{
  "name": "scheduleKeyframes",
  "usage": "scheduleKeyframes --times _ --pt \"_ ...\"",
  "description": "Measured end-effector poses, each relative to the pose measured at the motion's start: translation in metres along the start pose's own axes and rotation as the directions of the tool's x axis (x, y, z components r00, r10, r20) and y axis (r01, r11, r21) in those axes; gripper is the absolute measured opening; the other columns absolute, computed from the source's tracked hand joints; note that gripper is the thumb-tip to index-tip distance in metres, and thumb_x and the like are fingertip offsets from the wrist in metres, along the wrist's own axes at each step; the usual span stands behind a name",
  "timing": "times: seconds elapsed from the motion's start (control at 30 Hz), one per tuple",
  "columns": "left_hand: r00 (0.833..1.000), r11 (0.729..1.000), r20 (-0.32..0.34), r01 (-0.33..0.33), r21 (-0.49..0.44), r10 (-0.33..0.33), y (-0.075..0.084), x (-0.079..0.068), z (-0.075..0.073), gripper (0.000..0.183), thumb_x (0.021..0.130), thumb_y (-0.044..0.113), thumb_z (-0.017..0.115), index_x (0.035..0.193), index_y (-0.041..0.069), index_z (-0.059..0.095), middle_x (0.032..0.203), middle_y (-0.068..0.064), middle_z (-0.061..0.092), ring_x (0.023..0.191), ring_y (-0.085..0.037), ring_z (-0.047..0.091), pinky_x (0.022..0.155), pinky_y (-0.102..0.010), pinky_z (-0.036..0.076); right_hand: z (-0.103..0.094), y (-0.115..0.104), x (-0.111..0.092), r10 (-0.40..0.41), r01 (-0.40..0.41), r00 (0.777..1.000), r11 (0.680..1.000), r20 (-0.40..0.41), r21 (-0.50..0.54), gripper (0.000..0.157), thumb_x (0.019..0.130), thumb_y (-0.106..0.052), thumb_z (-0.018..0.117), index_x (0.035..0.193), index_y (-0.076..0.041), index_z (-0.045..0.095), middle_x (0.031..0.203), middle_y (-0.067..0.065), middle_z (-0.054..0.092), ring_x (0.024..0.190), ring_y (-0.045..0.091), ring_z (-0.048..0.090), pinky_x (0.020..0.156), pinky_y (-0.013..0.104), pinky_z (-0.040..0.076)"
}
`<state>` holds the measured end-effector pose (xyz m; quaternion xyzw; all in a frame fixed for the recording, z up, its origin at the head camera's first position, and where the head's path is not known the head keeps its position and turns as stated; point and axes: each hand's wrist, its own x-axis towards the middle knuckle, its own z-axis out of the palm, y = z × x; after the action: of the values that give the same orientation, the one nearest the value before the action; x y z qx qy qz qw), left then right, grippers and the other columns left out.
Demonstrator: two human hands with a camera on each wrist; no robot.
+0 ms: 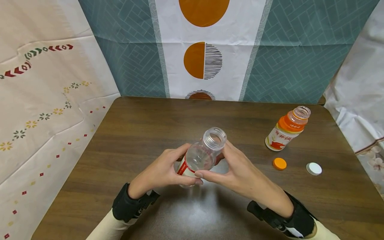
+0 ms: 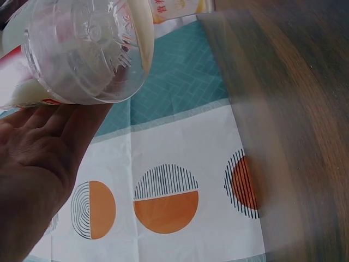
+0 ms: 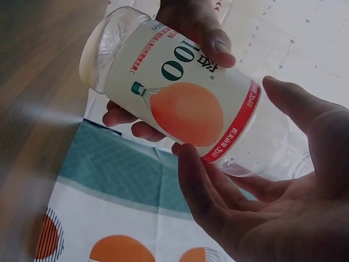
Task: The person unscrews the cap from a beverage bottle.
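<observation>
A clear plastic bottle (image 1: 207, 153) with no cap is tilted above the table, mouth up and to the right in the head view. Its white label (image 3: 180, 93), with a red band and an orange balloon picture, faces the right wrist camera. My left hand (image 1: 163, 170) grips the bottle's lower part, thumb across the near side. Around the shoulder and upper label, my right hand (image 1: 240, 166) holds it with thumb and fingers. The bottle's clear base (image 2: 90, 49) shows in the left wrist view; parts of the far fingers are hidden behind the bottle.
At the right of the wooden table (image 1: 144, 120) stands another uncapped bottle (image 1: 285, 131) with an orange and white label. An orange cap (image 1: 279, 163) and a white cap (image 1: 314, 169) lie nearer. Patterned cloth (image 1: 132, 50) hangs behind the table's far edge.
</observation>
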<state>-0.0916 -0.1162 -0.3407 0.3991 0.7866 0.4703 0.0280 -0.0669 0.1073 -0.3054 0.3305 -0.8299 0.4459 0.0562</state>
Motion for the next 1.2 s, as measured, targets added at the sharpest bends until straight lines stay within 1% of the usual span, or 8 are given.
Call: scheduleKeyframes --times 0.13,0.37,0.53,0.63,0.8,1.0,1.1,1.2 --pt "1.000 1.000 0.018 0.008 -0.020 -0.008 0.015 0.002 -0.003 0.067 0.068 0.017 0.084 0.124 0.009 0.049 0.099 0.003 0.066 0.087 -0.008 0.062 0.073 -0.034 0.055 0.001 0.002 0.000 0.000 0.000 1.000 1.000 -0.009 -0.001 0.066 0.075 -0.030 0.079 0.129 -0.014 0.045 0.110 -0.005 0.055 0.084 0.008 0.054 0.068 0.032 0.054" --pt "0.993 0.996 0.077 0.086 -0.022 -0.084 0.026 0.003 -0.005 0.073 0.067 0.017 0.085 0.127 0.008 0.045 0.102 0.003 0.065 0.088 -0.006 0.061 0.075 -0.034 0.054 -0.003 -0.009 0.002 0.004 -0.004 1.000 1.000 -0.013 0.000 0.064 0.073 -0.023 0.081 0.125 -0.008 0.048 0.107 0.000 0.056 0.079 0.009 0.055 0.065 0.032 0.054" --pt "0.991 0.995 0.106 0.089 -0.040 -0.084 0.014 0.001 -0.001 0.082 0.070 0.023 0.083 0.137 0.012 0.038 0.117 0.003 0.062 0.105 -0.008 0.057 0.087 -0.039 0.050 -0.011 -0.014 0.002 -0.024 0.024 0.999 1.000 -0.033 -0.015 0.063 0.071 -0.015 0.082 0.123 -0.003 0.048 0.105 0.003 0.058 0.077 0.011 0.056 0.063 0.034 0.055" --pt "0.989 0.994 0.113 0.099 -0.040 -0.094 0.000 -0.001 0.001 0.086 0.074 0.031 0.080 0.143 0.020 0.031 0.131 0.006 0.053 0.117 -0.008 0.049 0.096 -0.040 0.045 -0.015 -0.003 -0.002 -0.010 0.009 0.999 0.999 -0.039 -0.035 0.064 0.071 -0.018 0.082 0.125 -0.007 0.048 0.107 0.000 0.057 0.078 0.010 0.055 0.064 0.034 0.054" --pt "0.988 0.994 0.113 0.108 -0.026 -0.105 -0.017 -0.003 0.002 0.083 0.079 0.040 0.073 0.145 0.028 0.024 0.136 0.010 0.045 0.121 -0.010 0.045 0.097 -0.036 0.044 -0.027 0.012 -0.012 0.047 -0.051 0.998 0.996 -0.044 -0.076 0.061 0.073 -0.027 0.081 0.124 -0.015 0.049 0.111 -0.005 0.057 0.085 0.008 0.054 0.067 0.033 0.055" --pt "0.989 0.995 0.115 0.099 -0.016 -0.096 -0.020 -0.004 0.001 0.079 0.081 0.037 0.072 0.145 0.029 0.025 0.136 0.010 0.046 0.121 -0.011 0.046 0.096 -0.037 0.045 -0.051 0.016 -0.026 0.157 -0.169 0.984 0.969 -0.081 -0.178 0.057 0.073 -0.039 0.079 0.120 -0.021 0.050 0.106 -0.010 0.058 0.087 0.004 0.055 0.068 0.033 0.055" --pt "0.989 0.995 0.116 0.097 -0.018 -0.094 -0.020 -0.004 0.000 0.079 0.082 0.035 0.072 0.145 0.028 0.025 0.134 0.009 0.047 0.121 -0.009 0.045 0.096 -0.037 0.045 -0.063 0.017 -0.034 0.180 -0.200 0.978 0.955 -0.109 -0.221 0.060 0.072 -0.036 0.080 0.122 -0.021 0.050 0.107 -0.008 0.059 0.088 0.005 0.055 0.067 0.036 0.054" --pt "0.989 0.995 0.117 0.097 -0.023 -0.093 -0.021 -0.004 0.000 0.078 0.083 0.033 0.071 0.145 0.028 0.025 0.133 0.008 0.048 0.120 -0.011 0.046 0.096 -0.037 0.045 -0.073 0.019 -0.043 0.188 -0.219 0.972 0.938 -0.139 -0.268 0.063 0.070 -0.032 0.082 0.123 -0.020 0.051 0.108 -0.008 0.058 0.088 0.005 0.053 0.065 0.031 0.052"
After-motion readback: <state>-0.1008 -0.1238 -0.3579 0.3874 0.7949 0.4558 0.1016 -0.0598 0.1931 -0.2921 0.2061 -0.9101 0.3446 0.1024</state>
